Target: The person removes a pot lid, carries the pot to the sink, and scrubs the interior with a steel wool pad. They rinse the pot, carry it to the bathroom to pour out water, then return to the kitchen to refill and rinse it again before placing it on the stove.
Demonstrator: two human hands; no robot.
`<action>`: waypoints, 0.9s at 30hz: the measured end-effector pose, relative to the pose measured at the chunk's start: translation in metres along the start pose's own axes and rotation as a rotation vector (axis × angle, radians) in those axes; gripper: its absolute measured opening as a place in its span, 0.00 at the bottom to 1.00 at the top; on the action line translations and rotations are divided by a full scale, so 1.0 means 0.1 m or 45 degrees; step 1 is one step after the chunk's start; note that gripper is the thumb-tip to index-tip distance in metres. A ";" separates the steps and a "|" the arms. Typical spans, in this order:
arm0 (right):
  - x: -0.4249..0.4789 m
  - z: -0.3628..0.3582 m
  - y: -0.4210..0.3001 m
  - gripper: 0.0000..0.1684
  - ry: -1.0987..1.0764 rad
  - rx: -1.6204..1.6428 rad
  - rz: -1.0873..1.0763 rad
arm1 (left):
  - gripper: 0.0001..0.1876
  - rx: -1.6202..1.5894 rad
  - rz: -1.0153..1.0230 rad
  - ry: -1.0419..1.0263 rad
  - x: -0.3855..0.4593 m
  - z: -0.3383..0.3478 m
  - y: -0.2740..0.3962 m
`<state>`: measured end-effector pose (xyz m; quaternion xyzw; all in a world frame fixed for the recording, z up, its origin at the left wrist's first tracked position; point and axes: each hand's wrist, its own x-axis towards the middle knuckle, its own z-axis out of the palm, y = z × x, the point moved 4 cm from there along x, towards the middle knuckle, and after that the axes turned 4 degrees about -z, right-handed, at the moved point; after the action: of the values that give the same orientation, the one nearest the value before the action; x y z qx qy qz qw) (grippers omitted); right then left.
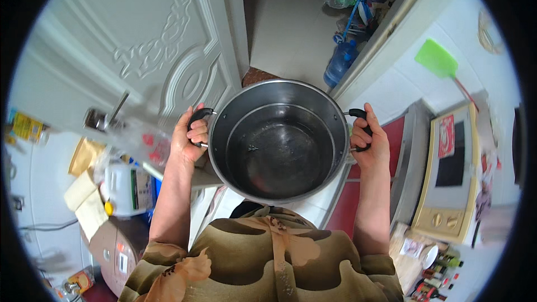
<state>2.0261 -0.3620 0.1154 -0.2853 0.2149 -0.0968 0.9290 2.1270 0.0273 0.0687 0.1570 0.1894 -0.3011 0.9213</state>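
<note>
A large, dark metal two-handled pot is held in front of my body, its wide mouth facing up and no lid on it. Clear liquid, probably water, seems to lie in the bottom, with a small dark bit at its left side. My left hand is closed around the black loop handle on the pot's left. Around the opposite black handle, the fingers of my right hand are wrapped. Both forearms reach forward from short patterned sleeves.
An open doorway lies ahead, with a white carved door at left and a blue water jug by the right jamb. At right stand a microwave oven and bottles; at left, a white plastic canister and a rice cooker.
</note>
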 end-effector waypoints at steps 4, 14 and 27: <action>0.98 0.31 -0.41 0.17 0.037 -0.013 -0.056 | 0.10 0.029 -0.059 0.022 1.10 0.41 0.28; 3.07 0.53 -1.01 0.11 0.042 0.047 -0.006 | 0.10 0.102 -0.072 0.137 3.20 1.12 0.73; 5.75 1.28 -1.91 0.12 -0.103 0.107 -0.011 | 0.11 0.148 0.153 0.087 5.27 2.54 1.33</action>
<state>2.5846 -0.6298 0.1216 -0.2505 0.1718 -0.0981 0.9477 2.6668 -0.2335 0.0819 0.2315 0.1932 -0.2503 0.9200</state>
